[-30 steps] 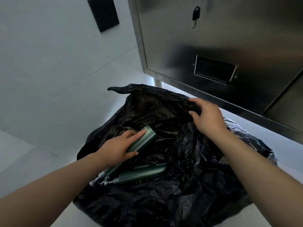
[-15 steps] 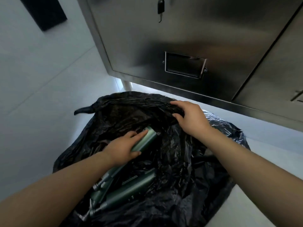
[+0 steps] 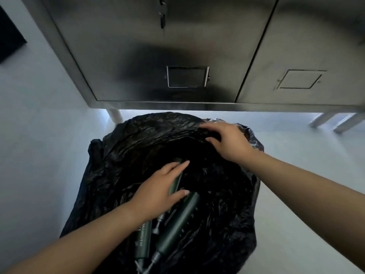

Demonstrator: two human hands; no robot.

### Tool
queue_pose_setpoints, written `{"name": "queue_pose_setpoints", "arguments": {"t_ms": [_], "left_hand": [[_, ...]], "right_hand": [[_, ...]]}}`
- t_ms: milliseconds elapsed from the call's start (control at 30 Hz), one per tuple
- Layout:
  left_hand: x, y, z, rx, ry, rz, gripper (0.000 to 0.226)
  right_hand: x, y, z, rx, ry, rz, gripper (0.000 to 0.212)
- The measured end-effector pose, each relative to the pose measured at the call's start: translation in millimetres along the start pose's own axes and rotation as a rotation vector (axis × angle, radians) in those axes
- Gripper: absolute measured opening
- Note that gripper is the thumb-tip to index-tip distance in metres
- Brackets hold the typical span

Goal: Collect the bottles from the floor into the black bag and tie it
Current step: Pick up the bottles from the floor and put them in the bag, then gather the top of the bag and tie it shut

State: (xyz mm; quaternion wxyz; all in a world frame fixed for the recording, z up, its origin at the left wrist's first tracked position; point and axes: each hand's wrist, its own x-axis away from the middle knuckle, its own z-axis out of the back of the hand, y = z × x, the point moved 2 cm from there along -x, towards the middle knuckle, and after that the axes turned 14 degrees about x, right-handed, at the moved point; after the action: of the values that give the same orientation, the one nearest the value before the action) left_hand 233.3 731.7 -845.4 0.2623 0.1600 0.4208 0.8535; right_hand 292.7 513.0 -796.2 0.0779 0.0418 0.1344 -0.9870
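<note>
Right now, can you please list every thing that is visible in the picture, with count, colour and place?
black bag: one, black, crumpled on the floor below the cabinet, mouth open.
bottles: at least three, dark green, lying in the bag's mouth; one is under the left hand.
metal cabinet: one, grey steel, across the top, standing on legs; two doors, each with a label holder.
key: one, dark, hanging at the top of the left door.
floor: pale grey, around the bag.
dark panel: one, black, at the left edge.
left hand: bare, gripping a bottle.
right hand: bare, holding the bag's far rim.
</note>
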Motion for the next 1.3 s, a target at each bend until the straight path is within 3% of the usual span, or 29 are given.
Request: {"name": "queue_pose_setpoints", "arguments": {"t_ms": [167,400,533,700,833,933,1100,1300], "left_hand": [[3,21,27,-0.116,0.165,-0.114,0.062],[9,34,30,-0.262,0.211,-0.105,0.057],[14,37,16,-0.265,0.166,-0.024,0.057],[22,24,-36,-0.164,0.030,0.077,0.057],[35,9,-60,-0.101,-0.058,0.149,0.057],[45,3,-68,-0.040,-0.053,0.190,0.057],[43,-1,-70,0.015,-0.031,0.227,0.049],[19,12,-82,0.118,0.014,0.265,0.044]], "right_hand": [[15,11,-10,-0.012,0.037,0.026,0.044],[63,18,-7,-0.146,0.149,0.076,0.054],[104,30,-10,-0.157,0.073,0.073,0.052],[149,49,-39,-0.178,-0.038,-0.151,0.063],[159,46,-59,-0.291,-0.150,-0.230,0.074],[154,36,-68,-0.351,-0.166,-0.256,0.069],[132,36,-51,-0.349,-0.020,-0.247,0.047],[136,77,-23,-0.417,0.117,-0.347,0.045]]}}
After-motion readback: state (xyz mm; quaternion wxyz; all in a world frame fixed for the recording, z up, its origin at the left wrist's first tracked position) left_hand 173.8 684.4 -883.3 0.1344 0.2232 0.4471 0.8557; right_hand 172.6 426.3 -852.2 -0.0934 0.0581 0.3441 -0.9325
